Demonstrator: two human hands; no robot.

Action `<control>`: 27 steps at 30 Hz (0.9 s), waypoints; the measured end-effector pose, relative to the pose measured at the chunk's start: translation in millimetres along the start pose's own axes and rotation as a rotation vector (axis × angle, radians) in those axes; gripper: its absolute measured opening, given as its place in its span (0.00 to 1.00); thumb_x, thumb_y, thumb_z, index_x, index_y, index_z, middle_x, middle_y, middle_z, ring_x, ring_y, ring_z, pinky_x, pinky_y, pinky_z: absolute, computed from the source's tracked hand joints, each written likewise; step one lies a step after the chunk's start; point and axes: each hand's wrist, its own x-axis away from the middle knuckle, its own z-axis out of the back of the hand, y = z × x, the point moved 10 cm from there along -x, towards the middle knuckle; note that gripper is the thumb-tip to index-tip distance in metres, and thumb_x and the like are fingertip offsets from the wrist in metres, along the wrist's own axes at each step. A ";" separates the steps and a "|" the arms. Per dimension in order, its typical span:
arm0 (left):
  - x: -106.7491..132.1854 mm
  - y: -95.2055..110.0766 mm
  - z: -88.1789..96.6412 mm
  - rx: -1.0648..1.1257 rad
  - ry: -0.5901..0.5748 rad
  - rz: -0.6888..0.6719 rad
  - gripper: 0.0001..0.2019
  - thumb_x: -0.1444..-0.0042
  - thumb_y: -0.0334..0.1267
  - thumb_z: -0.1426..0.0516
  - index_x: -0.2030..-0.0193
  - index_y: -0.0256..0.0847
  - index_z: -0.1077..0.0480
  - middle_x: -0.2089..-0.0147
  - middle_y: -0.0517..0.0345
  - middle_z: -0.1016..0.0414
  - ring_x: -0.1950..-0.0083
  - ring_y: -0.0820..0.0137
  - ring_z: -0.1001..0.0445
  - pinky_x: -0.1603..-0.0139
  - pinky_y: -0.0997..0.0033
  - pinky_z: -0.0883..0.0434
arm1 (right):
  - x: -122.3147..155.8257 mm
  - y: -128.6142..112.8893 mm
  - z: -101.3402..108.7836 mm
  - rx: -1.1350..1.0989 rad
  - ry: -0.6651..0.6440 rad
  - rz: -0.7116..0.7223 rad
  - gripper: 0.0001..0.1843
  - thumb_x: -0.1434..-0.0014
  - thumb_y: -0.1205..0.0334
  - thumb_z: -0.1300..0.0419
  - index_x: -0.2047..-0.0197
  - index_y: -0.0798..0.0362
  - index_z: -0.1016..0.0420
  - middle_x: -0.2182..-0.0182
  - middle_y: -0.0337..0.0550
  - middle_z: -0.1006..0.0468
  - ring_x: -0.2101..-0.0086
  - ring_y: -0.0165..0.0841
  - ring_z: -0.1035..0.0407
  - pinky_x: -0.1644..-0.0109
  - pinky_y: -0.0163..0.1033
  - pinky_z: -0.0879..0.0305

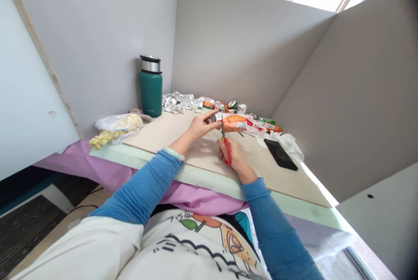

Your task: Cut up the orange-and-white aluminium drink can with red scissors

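An orange and white drink can (235, 122) lies on its side above the middle of the board. My left hand (203, 126) is closed on the can's left end, thumb below and fingers above. Red-handled scissors (227, 151) are in my right hand (235, 156), with fingers wrapped around the handles. The scissor blades point up and away from me, against the can near its left end. Whether they have cut into the metal I cannot tell.
A beige board (156, 135) covers much of the table. Cut can pieces (183, 101) and several cans line the back. A green bottle (150, 92) and plastic bag (119, 122) stand left; a black phone (280, 154) and white tissue (290, 144) lie right. Grey partitions (241, 45) enclose the table.
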 end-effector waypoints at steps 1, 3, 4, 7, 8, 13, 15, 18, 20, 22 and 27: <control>0.0 -0.1 0.3 0.001 0.002 0.002 0.37 0.48 0.55 0.35 0.32 0.42 0.28 0.69 0.62 0.29 0.69 0.74 0.39 0.65 0.73 0.38 | -0.5 0.1 0.1 0.003 0.003 0.002 0.23 0.32 0.39 0.46 0.70 0.48 0.34 0.81 0.38 0.25 0.80 0.34 0.31 0.72 0.39 0.35; 0.1 0.1 1.0 0.000 0.006 0.007 0.37 0.48 0.55 0.34 0.33 0.42 0.27 0.69 0.62 0.29 0.68 0.74 0.39 0.65 0.73 0.38 | -1.7 0.6 0.7 0.019 0.014 0.006 0.23 0.33 0.39 0.45 0.71 0.48 0.34 0.81 0.38 0.26 0.80 0.35 0.31 0.73 0.39 0.35; 0.2 0.4 1.1 -0.002 0.007 0.007 0.37 0.48 0.55 0.34 0.33 0.42 0.27 0.69 0.62 0.28 0.68 0.74 0.39 0.65 0.73 0.38 | -2.3 0.9 1.2 0.028 0.020 0.007 0.23 0.34 0.39 0.45 0.71 0.48 0.34 0.82 0.39 0.26 0.79 0.35 0.31 0.73 0.40 0.36; 0.0 1.3 0.3 -0.008 -0.002 0.012 0.38 0.47 0.56 0.35 0.32 0.42 0.29 0.69 0.62 0.27 0.69 0.74 0.39 0.65 0.73 0.37 | -3.9 2.1 2.5 0.050 0.036 0.011 0.24 0.35 0.38 0.44 0.72 0.47 0.34 0.83 0.39 0.28 0.79 0.36 0.31 0.73 0.40 0.36; -0.1 1.4 0.4 -0.012 0.000 0.014 0.38 0.47 0.56 0.35 0.32 0.41 0.29 0.68 0.61 0.27 0.69 0.74 0.39 0.65 0.73 0.37 | -4.2 2.3 3.1 0.056 0.041 0.013 0.24 0.35 0.37 0.44 0.72 0.47 0.34 0.83 0.39 0.28 0.78 0.37 0.31 0.73 0.40 0.36; -0.6 2.5 1.1 -0.030 0.005 0.008 0.37 0.47 0.55 0.35 0.33 0.40 0.28 0.67 0.61 0.27 0.69 0.74 0.38 0.64 0.72 0.36 | -4.4 1.0 6.1 0.087 0.066 0.028 0.25 0.36 0.35 0.45 0.72 0.48 0.33 0.82 0.40 0.28 0.78 0.36 0.32 0.73 0.39 0.37; -0.5 2.8 0.7 -0.023 -0.002 0.004 0.37 0.46 0.56 0.35 0.32 0.40 0.28 0.67 0.60 0.27 0.69 0.74 0.37 0.64 0.72 0.36 | -4.0 -0.8 7.0 0.092 0.073 0.034 0.25 0.36 0.36 0.45 0.72 0.48 0.33 0.82 0.40 0.28 0.77 0.36 0.32 0.72 0.40 0.37; -0.5 0.9 -0.1 0.005 -0.006 0.011 0.38 0.47 0.57 0.35 0.32 0.40 0.28 0.65 0.60 0.25 0.69 0.74 0.37 0.65 0.72 0.36 | -3.4 -3.4 8.6 0.103 0.084 0.033 0.25 0.36 0.37 0.44 0.73 0.48 0.34 0.82 0.40 0.28 0.77 0.37 0.32 0.72 0.40 0.37; -0.6 -1.2 -1.3 0.036 -0.010 0.019 0.39 0.48 0.57 0.35 0.32 0.40 0.29 0.65 0.60 0.25 0.68 0.74 0.37 0.65 0.72 0.36 | -3.4 -3.7 9.5 0.116 0.090 0.022 0.24 0.36 0.38 0.44 0.74 0.48 0.34 0.82 0.40 0.28 0.77 0.37 0.32 0.71 0.40 0.37; -0.6 -2.5 -2.9 0.068 -0.020 0.026 0.40 0.48 0.57 0.35 0.31 0.40 0.29 0.64 0.59 0.24 0.67 0.74 0.35 0.65 0.72 0.36 | -3.6 -2.9 10.1 0.129 0.096 0.011 0.24 0.36 0.39 0.44 0.74 0.48 0.33 0.82 0.41 0.27 0.76 0.37 0.31 0.71 0.40 0.37; 2.4 0.1 -9.0 0.142 -0.086 0.046 0.43 0.47 0.57 0.35 0.28 0.38 0.34 0.61 0.55 0.21 0.63 0.71 0.29 0.65 0.72 0.35 | -5.1 0.9 10.5 0.143 0.107 0.009 0.27 0.37 0.35 0.44 0.72 0.50 0.29 0.82 0.41 0.27 0.73 0.38 0.28 0.70 0.38 0.36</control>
